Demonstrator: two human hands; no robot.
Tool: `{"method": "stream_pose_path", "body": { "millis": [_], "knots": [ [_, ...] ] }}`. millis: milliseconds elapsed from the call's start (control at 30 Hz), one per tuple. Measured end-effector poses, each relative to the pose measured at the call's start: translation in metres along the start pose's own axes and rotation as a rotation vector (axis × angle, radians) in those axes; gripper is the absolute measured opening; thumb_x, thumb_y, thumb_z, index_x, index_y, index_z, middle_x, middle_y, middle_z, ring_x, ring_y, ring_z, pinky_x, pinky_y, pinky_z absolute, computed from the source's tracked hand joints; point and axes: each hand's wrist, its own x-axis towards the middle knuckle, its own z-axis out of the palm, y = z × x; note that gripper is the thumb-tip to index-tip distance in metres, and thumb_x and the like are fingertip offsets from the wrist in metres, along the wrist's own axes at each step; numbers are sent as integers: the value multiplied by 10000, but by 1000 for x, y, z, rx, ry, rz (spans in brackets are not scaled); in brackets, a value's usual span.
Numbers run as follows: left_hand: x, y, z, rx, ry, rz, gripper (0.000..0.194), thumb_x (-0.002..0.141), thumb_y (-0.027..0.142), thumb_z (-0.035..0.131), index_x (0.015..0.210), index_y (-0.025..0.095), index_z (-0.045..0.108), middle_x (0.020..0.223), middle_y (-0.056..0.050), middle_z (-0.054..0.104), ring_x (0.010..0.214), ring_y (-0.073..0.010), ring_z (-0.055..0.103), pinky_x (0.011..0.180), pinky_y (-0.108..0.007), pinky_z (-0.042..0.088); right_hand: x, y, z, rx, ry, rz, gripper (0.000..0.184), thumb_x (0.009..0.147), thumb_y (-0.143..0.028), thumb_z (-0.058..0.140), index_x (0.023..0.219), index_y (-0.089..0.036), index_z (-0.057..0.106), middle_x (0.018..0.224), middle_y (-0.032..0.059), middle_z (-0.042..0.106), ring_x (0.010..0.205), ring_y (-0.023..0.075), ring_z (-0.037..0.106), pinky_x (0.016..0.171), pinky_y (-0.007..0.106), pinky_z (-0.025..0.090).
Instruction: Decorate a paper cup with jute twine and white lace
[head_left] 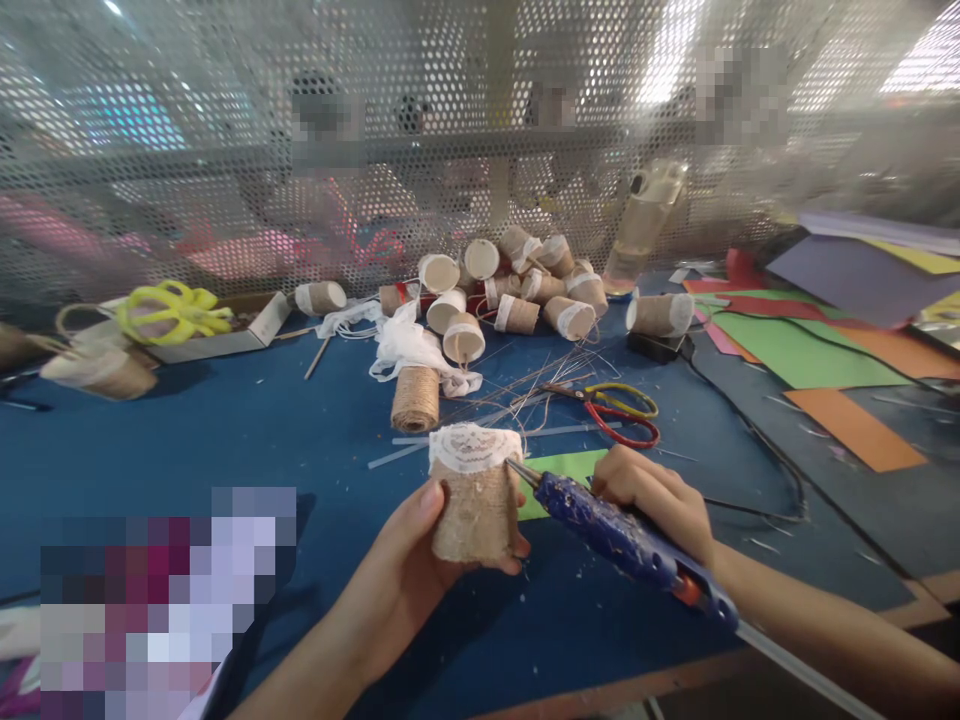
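Note:
My left hand [405, 575] is closed round a small burlap-wrapped cup [474, 505] with a white lace band at its top, held upright above the blue table [247, 430]. My right hand [660, 500] grips a blue glue gun [622, 540]. The gun's nozzle touches the cup's right side just under the lace. A glue stick sticks out of the gun's back toward the lower right.
A heap of finished burlap cups [510, 285] lies at the back centre, with a twine spool [415, 398] and white lace [409, 350] in front. Red-and-yellow scissors [619, 410] lie right of centre. Coloured paper sheets [810, 350] cover the right; yellow scissors [172, 310] rest on a box at left. A perforated screen closes the back.

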Motion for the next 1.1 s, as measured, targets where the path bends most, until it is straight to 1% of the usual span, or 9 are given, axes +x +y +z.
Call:
{"method": "stream_pose_path", "body": {
  "millis": [133,267,400,533,667,767,900,1000,1100],
  "knots": [
    [0,0,1,-8,-13,10,403,969,445,598,1191,146,752,1092,-99,775,887,-239,749,766,-313,622,-1,0,-4,11,-48,-12,161,964,-96,503,842,-199,482,782,38,526,668,147,545,577,263,453],
    [0,0,1,-46,-14,-14,362,966,413,614,1185,164,759,1113,-100,784,950,-239,743,799,-305,611,0,-1,-1,2,25,1,186,979,-107,484,819,-202,488,776,36,526,638,140,527,558,264,440],
    [-1,0,-1,-41,31,-32,337,956,407,634,1163,177,766,1141,-90,781,999,-246,738,886,-331,590,1,0,4,-24,40,9,207,986,-131,494,797,-209,460,757,20,494,614,133,502,540,260,412],
    [-3,0,-2,-18,66,-37,326,927,395,684,1161,183,764,1120,-81,791,1014,-247,742,943,-342,576,1,0,1,-39,9,2,214,969,-100,494,797,-217,442,748,9,464,609,130,485,535,255,397],
    [-4,0,-2,-22,36,-20,348,939,417,660,1173,182,765,1116,-82,805,1010,-244,752,916,-325,590,-1,1,-5,-23,-54,4,208,940,-72,522,818,-218,438,756,13,482,645,139,513,568,261,419],
    [-4,0,-3,-19,21,-23,352,947,413,651,1189,181,758,1120,-94,809,1035,-242,752,916,-314,586,-1,1,-6,-25,-64,34,233,946,-82,534,799,-223,423,744,2,462,643,135,501,575,259,417],
    [-4,1,-3,-19,27,-20,374,918,425,695,1190,176,757,1126,-92,807,1032,-237,755,920,-301,585,-1,0,-2,-17,-23,68,256,980,-103,498,764,-222,429,722,-8,436,616,124,474,565,254,411],
    [-5,2,-1,14,42,-28,373,869,430,755,1150,185,769,1104,-90,808,1013,-239,758,920,-304,581,-1,1,0,-6,23,69,262,985,-137,518,742,-220,463,690,-12,445,580,123,456,526,252,397],
    [-5,4,2,35,37,-36,343,841,425,784,1107,208,780,1089,-78,807,994,-238,760,942,-319,570,-1,1,0,-6,27,77,261,976,-146,540,731,-218,486,680,-9,466,567,126,460,511,254,393]
  ]
}}
